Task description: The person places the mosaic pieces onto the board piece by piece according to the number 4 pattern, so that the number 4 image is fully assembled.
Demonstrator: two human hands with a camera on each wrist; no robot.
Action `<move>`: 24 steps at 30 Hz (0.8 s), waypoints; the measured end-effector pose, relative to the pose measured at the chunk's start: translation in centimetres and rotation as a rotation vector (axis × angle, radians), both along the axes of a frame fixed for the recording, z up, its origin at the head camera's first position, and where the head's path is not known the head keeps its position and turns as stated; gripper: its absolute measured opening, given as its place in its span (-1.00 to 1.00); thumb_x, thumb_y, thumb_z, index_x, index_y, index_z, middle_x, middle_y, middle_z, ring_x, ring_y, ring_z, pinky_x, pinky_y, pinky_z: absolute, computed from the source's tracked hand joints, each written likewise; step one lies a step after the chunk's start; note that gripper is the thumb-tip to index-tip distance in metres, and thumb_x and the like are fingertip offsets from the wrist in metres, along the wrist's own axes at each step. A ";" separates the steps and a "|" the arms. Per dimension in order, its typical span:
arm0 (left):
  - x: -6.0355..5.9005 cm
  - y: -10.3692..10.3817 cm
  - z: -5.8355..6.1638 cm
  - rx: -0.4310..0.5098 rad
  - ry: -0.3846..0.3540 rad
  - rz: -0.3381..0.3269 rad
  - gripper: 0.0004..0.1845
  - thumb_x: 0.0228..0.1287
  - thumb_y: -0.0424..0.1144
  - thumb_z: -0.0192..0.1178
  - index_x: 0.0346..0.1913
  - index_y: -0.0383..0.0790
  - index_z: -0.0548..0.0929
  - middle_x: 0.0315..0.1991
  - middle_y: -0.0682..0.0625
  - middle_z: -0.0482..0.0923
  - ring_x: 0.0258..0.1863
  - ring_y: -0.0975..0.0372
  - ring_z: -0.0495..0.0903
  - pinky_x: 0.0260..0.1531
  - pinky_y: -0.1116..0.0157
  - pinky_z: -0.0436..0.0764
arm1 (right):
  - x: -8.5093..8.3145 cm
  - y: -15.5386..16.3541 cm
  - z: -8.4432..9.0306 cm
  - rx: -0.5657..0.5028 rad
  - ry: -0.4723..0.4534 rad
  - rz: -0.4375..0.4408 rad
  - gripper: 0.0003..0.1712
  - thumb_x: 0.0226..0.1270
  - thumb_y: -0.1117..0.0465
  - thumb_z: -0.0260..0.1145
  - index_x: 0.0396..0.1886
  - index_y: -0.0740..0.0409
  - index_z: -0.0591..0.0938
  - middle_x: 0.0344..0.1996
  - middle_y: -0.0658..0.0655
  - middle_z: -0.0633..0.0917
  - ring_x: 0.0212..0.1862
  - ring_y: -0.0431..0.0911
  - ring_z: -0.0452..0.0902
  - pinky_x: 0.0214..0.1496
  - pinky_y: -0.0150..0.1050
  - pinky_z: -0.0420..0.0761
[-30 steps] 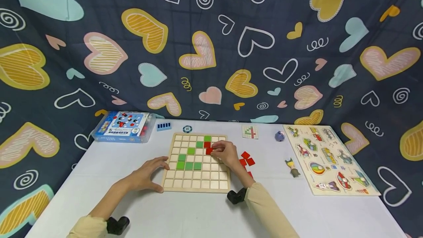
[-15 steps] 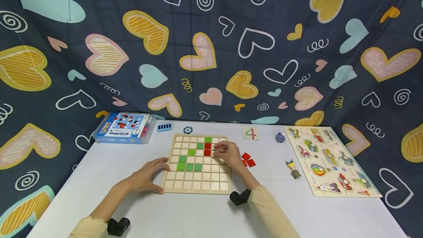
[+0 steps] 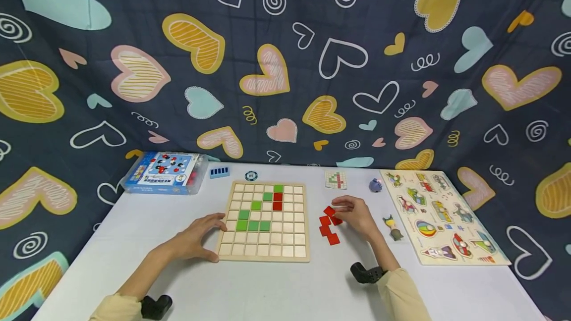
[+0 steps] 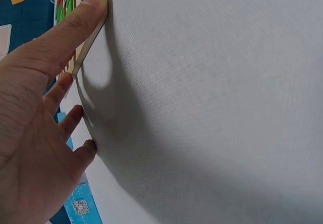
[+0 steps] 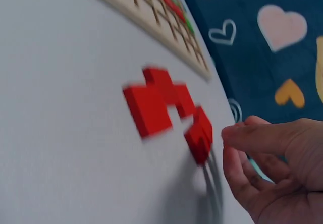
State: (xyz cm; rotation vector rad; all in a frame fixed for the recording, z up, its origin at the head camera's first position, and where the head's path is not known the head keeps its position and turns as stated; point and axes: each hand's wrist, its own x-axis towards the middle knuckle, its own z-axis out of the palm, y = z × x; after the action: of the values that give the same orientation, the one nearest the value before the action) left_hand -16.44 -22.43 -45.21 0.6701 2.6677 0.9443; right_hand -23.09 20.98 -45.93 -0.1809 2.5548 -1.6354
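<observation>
A wooden grid board lies on the white table and holds several green tiles and two red tiles. My left hand rests against the board's left front corner. Its thumb lies straight along the board's edge. My right hand is at the loose red tiles to the right of the board. Its curled fingertips pinch the edge of one red tile, which is tilted up. The other loose red tiles lie flat.
A blue game box, a small blue block and a round chip sit behind the board. A pattern card, a purple figure, a small figurine and a peg puzzle lie to the right. A heart-print cloth hangs behind.
My right hand left the red tiles on the board and moved right to the loose red tiles. The left hand stayed put.
</observation>
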 end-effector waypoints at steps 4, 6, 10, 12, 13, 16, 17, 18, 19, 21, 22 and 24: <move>0.1 0.0 0.1 0.007 0.000 -0.003 -0.35 -0.21 -0.07 0.55 0.00 -0.07 0.47 0.36 -0.33 0.19 0.31 -0.35 0.09 0.14 -0.42 0.12 | 0.4 1.7 -0.2 0.042 0.001 0.062 -0.64 0.15 0.59 0.26 -0.01 0.47 0.56 -0.07 0.40 0.65 -0.14 0.11 0.64 -0.12 -0.29 0.66; 0.1 0.0 0.1 0.011 0.000 -0.003 -0.34 -0.21 -0.07 0.55 0.01 -0.07 0.47 0.37 -0.33 0.19 0.31 -0.35 0.09 0.11 -0.44 0.12 | 0.5 2.2 -0.4 0.060 -0.012 0.089 -0.65 0.14 0.59 0.27 -0.03 0.47 0.56 -0.08 0.39 0.65 -0.18 0.07 0.62 -0.16 -0.35 0.65; 0.0 0.0 -0.1 0.006 -0.010 0.005 -0.34 -0.21 -0.06 0.54 0.02 -0.05 0.47 0.38 -0.30 0.18 0.32 -0.34 0.08 0.07 -0.48 0.11 | 0.7 2.7 -0.6 0.080 -0.027 0.130 -0.66 0.15 0.56 0.28 -0.03 0.46 0.57 -0.09 0.37 0.66 -0.22 -0.01 0.58 -0.22 -0.44 0.61; 0.0 0.0 -0.2 -0.003 -0.017 0.008 -0.34 -0.20 -0.04 0.54 0.02 -0.04 0.47 0.39 -0.29 0.18 0.33 -0.33 0.08 0.07 -0.48 0.11 | 0.7 2.8 -0.7 0.080 -0.027 0.129 -0.66 0.15 0.55 0.29 -0.04 0.45 0.57 -0.10 0.35 0.67 -0.24 -0.04 0.56 -0.24 -0.46 0.59; -0.1 0.0 -0.2 -0.005 -0.020 0.010 -0.34 -0.20 -0.04 0.54 0.02 -0.03 0.47 0.39 -0.28 0.17 0.33 -0.32 0.08 0.08 -0.47 0.11 | 0.8 2.9 -0.8 0.080 -0.026 0.129 -0.66 0.15 0.55 0.30 -0.03 0.44 0.58 -0.10 0.35 0.67 -0.25 -0.05 0.55 -0.25 -0.47 0.58; -0.1 0.0 -0.2 -0.012 -0.016 0.008 -0.34 -0.20 -0.04 0.54 0.03 -0.02 0.46 0.39 -0.28 0.17 0.34 -0.32 0.08 0.09 -0.46 0.12 | 0.7 2.9 -0.9 0.084 -0.013 0.145 -0.65 0.15 0.52 0.31 -0.02 0.42 0.58 -0.09 0.34 0.67 -0.28 -0.09 0.51 -0.28 -0.47 0.55; -0.1 0.0 -0.2 -0.013 -0.009 0.004 -0.34 -0.20 -0.04 0.54 0.03 -0.02 0.46 0.39 -0.28 0.17 0.33 -0.32 0.08 0.10 -0.45 0.12 | 0.7 2.9 -1.0 0.083 -0.011 0.150 -0.65 0.14 0.52 0.32 -0.02 0.41 0.59 -0.09 0.33 0.67 -0.29 -0.10 0.50 -0.29 -0.47 0.54; -0.1 0.0 -0.2 -0.013 -0.002 0.001 -0.34 -0.20 -0.04 0.54 0.03 -0.02 0.46 0.39 -0.29 0.17 0.33 -0.32 0.08 0.10 -0.44 0.13 | 0.6 2.9 -1.0 0.084 -0.006 0.161 -0.64 0.15 0.51 0.32 -0.02 0.41 0.58 -0.08 0.33 0.67 -0.30 -0.11 0.49 -0.30 -0.46 0.53; -0.1 -0.1 -0.1 -0.006 0.000 -0.001 -0.34 -0.19 -0.05 0.54 0.03 -0.03 0.46 0.39 -0.30 0.17 0.33 -0.33 0.08 0.13 -0.42 0.12 | 0.6 2.9 -1.1 0.084 -0.005 0.164 -0.64 0.15 0.51 0.32 -0.02 0.40 0.59 -0.09 0.32 0.67 -0.31 -0.11 0.49 -0.30 -0.47 0.53; -0.1 -0.1 -0.1 0.000 0.006 -0.007 -0.34 -0.19 -0.06 0.54 0.03 -0.05 0.46 0.38 -0.32 0.17 0.32 -0.34 0.08 0.14 -0.42 0.11 | 0.5 2.9 -1.2 0.080 0.000 0.170 -0.66 0.14 0.50 0.33 -0.03 0.40 0.60 -0.11 0.31 0.67 -0.32 -0.12 0.47 -0.32 -0.46 0.52; -0.1 -0.1 -0.1 0.003 0.008 -0.011 -0.34 -0.19 -0.05 0.53 0.03 -0.05 0.46 0.38 -0.33 0.17 0.32 -0.34 0.08 0.15 -0.41 0.11 | 0.4 2.9 -1.2 0.081 0.007 0.173 -0.66 0.14 0.50 0.33 -0.04 0.40 0.60 -0.12 0.31 0.67 -0.32 -0.12 0.47 -0.32 -0.46 0.51; -0.1 -0.1 -0.1 0.010 0.009 -0.013 -0.34 -0.19 -0.06 0.54 0.03 -0.06 0.46 0.37 -0.34 0.17 0.32 -0.35 0.08 0.15 -0.41 0.11 | 0.5 2.9 -1.3 0.084 0.014 0.162 -0.67 0.13 0.50 0.34 -0.06 0.39 0.61 -0.15 0.29 0.68 -0.32 -0.11 0.48 -0.33 -0.45 0.51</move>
State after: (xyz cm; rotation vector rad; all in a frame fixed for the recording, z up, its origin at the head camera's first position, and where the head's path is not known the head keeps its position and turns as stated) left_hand -16.56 -22.50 -45.32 0.6951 2.6645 0.9539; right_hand -22.63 23.89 -47.24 -0.3833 2.5378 -1.4724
